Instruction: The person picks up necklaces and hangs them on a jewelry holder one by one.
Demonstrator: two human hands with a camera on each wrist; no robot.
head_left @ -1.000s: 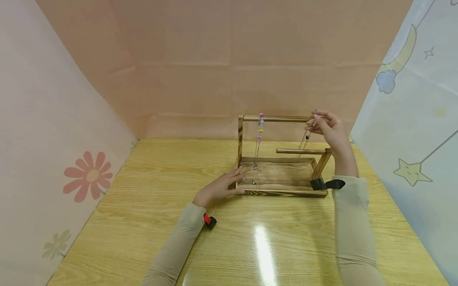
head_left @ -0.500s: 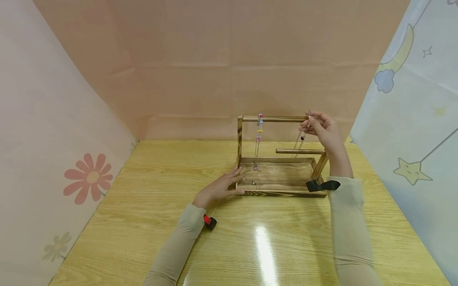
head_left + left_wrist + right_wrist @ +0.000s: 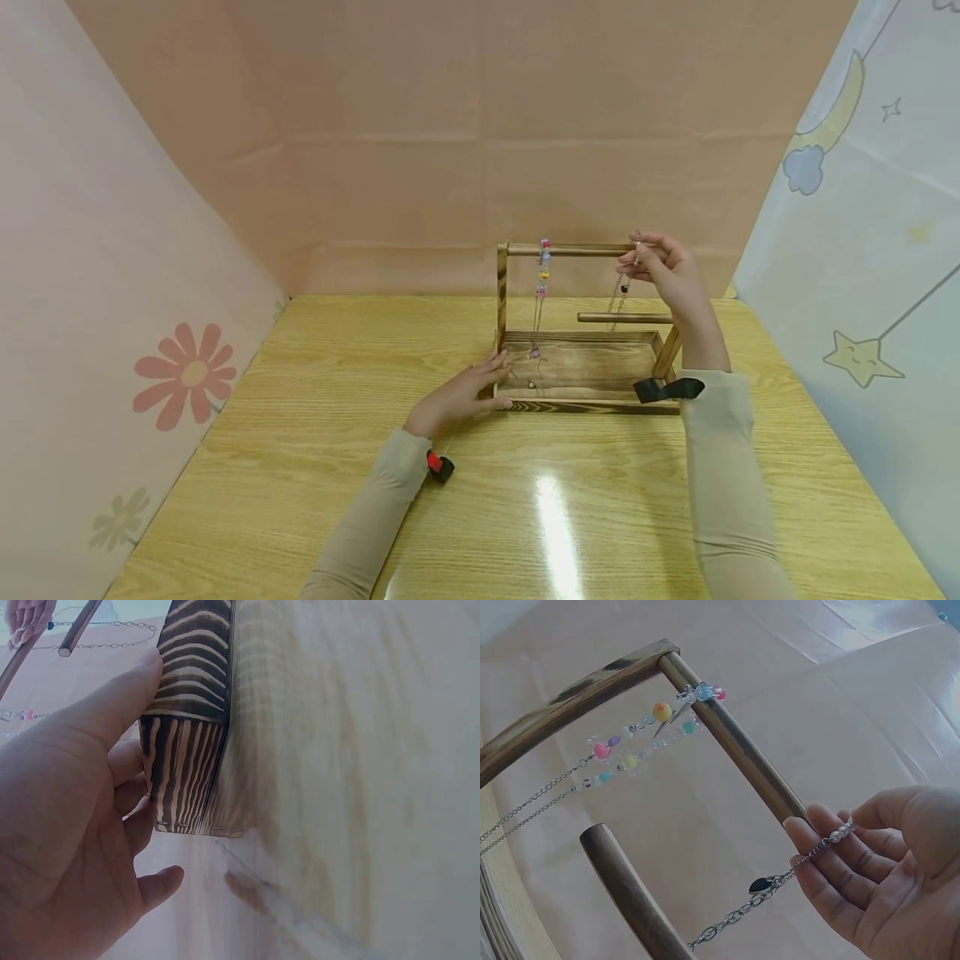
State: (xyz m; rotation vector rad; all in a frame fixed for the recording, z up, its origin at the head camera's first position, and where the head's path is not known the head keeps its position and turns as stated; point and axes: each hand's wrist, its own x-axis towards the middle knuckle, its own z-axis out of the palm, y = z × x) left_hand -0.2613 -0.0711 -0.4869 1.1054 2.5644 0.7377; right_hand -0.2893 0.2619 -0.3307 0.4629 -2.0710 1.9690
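A wooden jewelry stand (image 3: 585, 407) with a tray base stands on the table. My left hand (image 3: 456, 395) holds its left front corner, thumb along the front wall and fingers at the left end. At the upper bar (image 3: 742, 750), my right hand (image 3: 681, 279) pinches a chain necklace (image 3: 731, 921) by its white pearl beads (image 3: 841, 833). The chain hangs down with a black pendant (image 3: 762, 886). The right fingers hide the bar's right end in the head view. A colourful beaded necklace (image 3: 545, 273) hangs over the bar's left part.
A shorter lower bar (image 3: 624, 317) extends left from the stand's right post (image 3: 667, 353). Thin chain lies in the tray (image 3: 592, 367) at its left. An orange backdrop (image 3: 390, 167) rises behind the wooden table (image 3: 337, 358), with printed panels at both sides.
My right hand has moved left along the upper bar, carrying the chain necklace with it. The left hand stays at the stand's corner.
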